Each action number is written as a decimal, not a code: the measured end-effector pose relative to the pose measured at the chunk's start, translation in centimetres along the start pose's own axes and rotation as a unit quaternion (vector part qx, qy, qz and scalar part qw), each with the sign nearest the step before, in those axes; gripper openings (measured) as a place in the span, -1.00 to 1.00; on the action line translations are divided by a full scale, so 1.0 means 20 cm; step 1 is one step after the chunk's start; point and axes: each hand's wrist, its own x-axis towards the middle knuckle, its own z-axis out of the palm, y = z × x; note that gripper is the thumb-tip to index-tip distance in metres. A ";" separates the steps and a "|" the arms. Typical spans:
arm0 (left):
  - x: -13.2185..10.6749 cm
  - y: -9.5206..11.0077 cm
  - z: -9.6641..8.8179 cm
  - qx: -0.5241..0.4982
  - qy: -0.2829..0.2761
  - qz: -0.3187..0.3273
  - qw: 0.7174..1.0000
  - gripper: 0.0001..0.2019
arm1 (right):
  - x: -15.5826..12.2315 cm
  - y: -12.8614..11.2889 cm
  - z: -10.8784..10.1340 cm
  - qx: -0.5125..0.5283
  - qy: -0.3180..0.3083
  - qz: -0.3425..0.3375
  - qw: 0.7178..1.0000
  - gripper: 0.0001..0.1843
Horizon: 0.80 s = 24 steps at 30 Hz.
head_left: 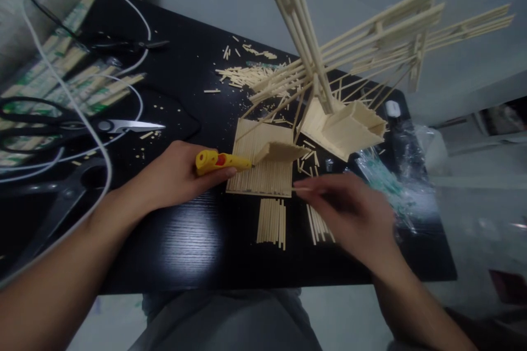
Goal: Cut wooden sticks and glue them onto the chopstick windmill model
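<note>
Closest to me, my two forearms reach in over the black table (185, 247). My left hand (175, 175) is wrapped around a yellow tool (216, 160) with a red button, its tip touching the left edge of a flat panel of sticks (263, 175). My right hand (349, 214) is blurred, but the fingertips pinch one thin stick (302, 189) just off the panel's right corner. Between my hands lies a small row of cut sticks (272, 222), and a second loose bunch (319, 226) is half under my right hand. Just behind the panel stands the stick model (346, 126), its long spoked arms (382, 27) fanning up and right. Crumpled plastic wrap (382, 181) sits right of it. Off to the left, black-handled scissors (82, 126) and a white cable (105, 164) lie over packets of sticks (61, 77); offcuts (242, 74) are scattered at the far edge.
</note>
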 end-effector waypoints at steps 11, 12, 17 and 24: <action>0.01 0.01 -0.02 0.006 0.018 0.065 0.998 -0.54 | 0.23 0.08 0.14 -0.016 -0.018 -0.121 0.992 -0.90; 0.01 0.01 -0.02 0.008 0.018 0.067 0.998 -0.54 | 0.23 0.09 0.14 -0.018 -0.019 -0.122 0.992 -0.90; 0.01 0.01 -0.01 0.008 0.021 0.081 0.996 -0.57 | 0.22 0.10 0.15 -0.025 -0.019 -0.128 0.991 -0.89; 0.00 0.01 -0.01 0.000 0.027 0.071 0.997 -0.56 | 0.21 0.08 0.17 -0.025 -0.012 -0.136 0.990 -0.88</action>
